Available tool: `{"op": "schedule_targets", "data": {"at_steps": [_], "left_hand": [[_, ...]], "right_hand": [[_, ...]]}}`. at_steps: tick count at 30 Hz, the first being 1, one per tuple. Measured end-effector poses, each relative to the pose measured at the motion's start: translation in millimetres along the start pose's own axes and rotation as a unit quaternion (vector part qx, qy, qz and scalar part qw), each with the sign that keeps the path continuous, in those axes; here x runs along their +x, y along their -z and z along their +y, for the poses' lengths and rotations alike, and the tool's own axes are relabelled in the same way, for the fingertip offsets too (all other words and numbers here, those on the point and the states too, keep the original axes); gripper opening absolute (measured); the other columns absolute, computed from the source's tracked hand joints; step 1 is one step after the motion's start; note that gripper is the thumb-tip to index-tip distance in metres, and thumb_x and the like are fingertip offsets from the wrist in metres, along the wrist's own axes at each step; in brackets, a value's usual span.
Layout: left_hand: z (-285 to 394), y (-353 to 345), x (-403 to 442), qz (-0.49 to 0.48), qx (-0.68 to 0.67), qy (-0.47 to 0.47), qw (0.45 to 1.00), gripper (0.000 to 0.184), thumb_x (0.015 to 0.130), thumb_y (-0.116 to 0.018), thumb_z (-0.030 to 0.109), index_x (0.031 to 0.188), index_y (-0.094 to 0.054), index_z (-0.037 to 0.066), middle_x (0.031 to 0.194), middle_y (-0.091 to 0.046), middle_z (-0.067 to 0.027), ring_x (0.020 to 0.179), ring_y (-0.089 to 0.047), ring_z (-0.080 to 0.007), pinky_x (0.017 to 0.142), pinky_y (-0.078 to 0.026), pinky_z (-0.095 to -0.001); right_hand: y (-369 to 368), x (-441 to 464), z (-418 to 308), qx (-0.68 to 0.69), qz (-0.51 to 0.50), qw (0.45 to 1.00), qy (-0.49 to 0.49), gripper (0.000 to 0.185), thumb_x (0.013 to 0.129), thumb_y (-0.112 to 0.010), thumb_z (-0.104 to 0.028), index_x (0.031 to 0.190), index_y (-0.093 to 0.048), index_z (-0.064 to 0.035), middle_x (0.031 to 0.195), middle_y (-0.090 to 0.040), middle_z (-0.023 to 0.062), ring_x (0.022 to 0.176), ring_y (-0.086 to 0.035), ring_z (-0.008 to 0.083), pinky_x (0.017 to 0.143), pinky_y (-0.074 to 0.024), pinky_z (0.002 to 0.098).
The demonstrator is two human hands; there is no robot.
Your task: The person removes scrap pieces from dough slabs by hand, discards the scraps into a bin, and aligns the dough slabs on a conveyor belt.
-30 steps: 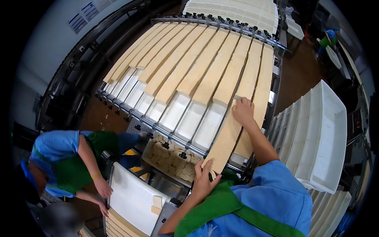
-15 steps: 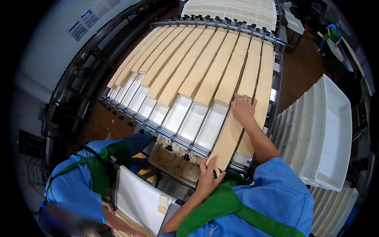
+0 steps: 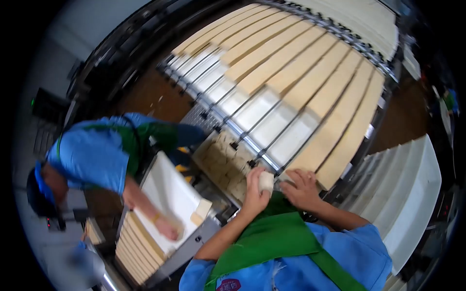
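Note:
In the head view, my left hand (image 3: 256, 190) is closed round a small pale piece (image 3: 265, 181), held above the front edge of the conveyor. Just to its right, my right hand (image 3: 301, 188) rests with spread fingers at the near end of a long pale strip (image 3: 314, 154). Parallel long strips (image 3: 296, 48) lie in lanes split by thin metal rods, over a white belt (image 3: 272, 116). Below the metal front bar (image 3: 228, 121) stands a bin (image 3: 206, 172) holding several broken pale pieces.
At the left a co-worker (image 3: 97, 155) in blue and green reaches over a white surface (image 3: 167, 186) with two small pale pieces (image 3: 201, 212) on it. Several strips (image 3: 138, 247) lie beside that surface. Stacked white trays (image 3: 412, 194) stand at the right.
The view has turned. My right hand has come down the strip to its near end. My left hand has lifted off the strip's end with the small piece. The co-worker's arm reaches across the white surface.

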State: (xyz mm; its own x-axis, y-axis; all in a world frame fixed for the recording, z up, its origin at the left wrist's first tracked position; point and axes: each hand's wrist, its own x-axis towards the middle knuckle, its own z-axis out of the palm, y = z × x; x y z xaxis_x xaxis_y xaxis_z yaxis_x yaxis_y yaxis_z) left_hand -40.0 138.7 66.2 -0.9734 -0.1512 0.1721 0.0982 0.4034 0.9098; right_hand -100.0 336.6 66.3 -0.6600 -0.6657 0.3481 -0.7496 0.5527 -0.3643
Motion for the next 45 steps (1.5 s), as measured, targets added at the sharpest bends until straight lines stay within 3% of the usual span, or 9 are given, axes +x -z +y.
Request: {"op": "schedule_targets", "data": {"at_steps": [5,10,15,17,20,23,34,41,45], "left_hand": [[-29.1,22.0,-22.1,0.124,0.11,0.099,0.981,0.076,0.075,-0.057,-0.002,0.144,-0.026,0.003,0.145,-0.015,-0.0305,0.131,-0.03,-0.0463,0.109,-0.028,-0.0432],[-69.2,73.8,-74.1,0.208,0.223,0.192,0.933,0.066,0.081,-0.062,0.011,0.139,-0.032,-0.001,0.139,-0.031,-0.0295,0.128,-0.033,-0.0449,0.108,-0.029,-0.0461],[-109.3,130.2,-152.4,0.304,0.351,0.394,0.794,0.07,0.085,-0.062,0.031,0.136,-0.033,-0.005,0.126,-0.044,-0.0298,0.12,-0.043,-0.0439,0.101,-0.035,-0.0491],[-116.0,141.8,-164.5,0.274,0.309,0.599,0.686,0.073,0.085,-0.062,0.04,0.137,-0.032,-0.002,0.122,-0.048,-0.0299,0.112,-0.051,-0.045,0.095,-0.041,-0.0514],[-134.1,130.4,-166.8,0.206,0.304,0.513,0.776,0.073,0.084,-0.062,0.046,0.135,-0.033,0.002,0.115,-0.051,-0.0293,0.107,-0.053,-0.0471,0.09,-0.044,-0.0525],[-153.6,119.0,-155.8,0.268,0.205,0.375,0.863,0.06,0.082,-0.068,0.022,0.13,-0.04,0.0,0.107,-0.053,-0.0293,0.095,-0.054,-0.0437,0.085,-0.046,-0.0471],[-131.1,88.3,-132.3,0.251,0.421,0.236,0.839,0.017,0.085,-0.059,0.025,0.099,-0.062,0.015,0.086,-0.062,-0.0057,0.08,-0.061,-0.0277,0.063,-0.05,-0.0435],[-144.0,82.8,-136.2,0.259,0.451,0.235,0.821,0.009,0.083,-0.061,0.025,0.087,-0.065,0.018,0.079,-0.063,-0.0024,0.074,-0.062,-0.0246,0.058,-0.051,-0.0404],[-146.2,84.0,-138.7,0.243,0.446,0.243,0.826,0.011,0.082,-0.061,0.026,0.087,-0.065,0.018,0.08,-0.063,-0.002,0.075,-0.062,-0.0243,0.058,-0.051,-0.04]], "right_hand": [[-6.0,1.7,-1.0,-0.11,-0.017,0.994,0.002,0.025,0.08,-0.058,-0.016,0.103,-0.069,-0.0178,0.138,-0.046,0.0049,0.124,-0.042,0.0261,0.1,-0.0259,0.05],[2.8,15.9,-13.5,-0.106,-0.07,0.991,-0.031,0.025,0.079,-0.057,-0.011,0.101,-0.07,-0.0146,0.144,-0.041,0.0083,0.127,-0.04,0.0295,0.1,-0.0277,0.0513],[-0.8,23.2,-15.8,-0.1,-0.074,0.992,-0.018,0.029,0.071,-0.059,-0.004,0.097,-0.07,-0.0113,0.146,-0.037,0.0125,0.127,-0.038,0.0332,0.1,-0.0287,0.0518],[0.5,24.1,-15.1,-0.088,-0.07,0.994,-0.015,0.029,0.07,-0.059,-0.004,0.097,-0.07,-0.0113,0.146,-0.037,0.0132,0.127,-0.038,0.0333,0.1,-0.0288,0.0515],[-2.2,23.7,-10.5,-0.094,-0.061,0.994,-0.003,0.026,0.071,-0.063,-0.007,0.095,-0.07,-0.0127,0.143,-0.04,0.0139,0.125,-0.04,0.0332,0.1,-0.0301,0.0488],[-10.1,20.5,-0.1,-0.102,-0.014,0.994,0.024,0.028,0.068,-0.073,-0.017,0.095,-0.069,-0.0159,0.137,-0.045,0.0123,0.122,-0.044,0.0336,0.098,-0.0342,0.0459],[-15.8,15.2,5.5,-0.07,0.029,0.996,0.043,0.017,0.069,-0.071,-0.01,0.086,-0.07,-0.0095,0.134,-0.047,0.0187,0.117,-0.045,0.0384,0.095,-0.0348,0.0517],[-15.8,10.1,11.6,-0.05,0.028,0.996,0.068,0.019,0.07,-0.07,-0.013,0.087,-0.069,-0.0059,0.134,-0.044,0.0257,0.118,-0.042,0.0432,0.096,-0.0324,0.0534],[-22.8,2.1,30.4,-0.073,-0.032,0.996,0.025,0.02,0.085,-0.06,-0.021,0.102,-0.072,-0.0187,0.144,-0.041,0.0185,0.124,-0.041,0.0395,0.101,-0.03,0.0513]]}}
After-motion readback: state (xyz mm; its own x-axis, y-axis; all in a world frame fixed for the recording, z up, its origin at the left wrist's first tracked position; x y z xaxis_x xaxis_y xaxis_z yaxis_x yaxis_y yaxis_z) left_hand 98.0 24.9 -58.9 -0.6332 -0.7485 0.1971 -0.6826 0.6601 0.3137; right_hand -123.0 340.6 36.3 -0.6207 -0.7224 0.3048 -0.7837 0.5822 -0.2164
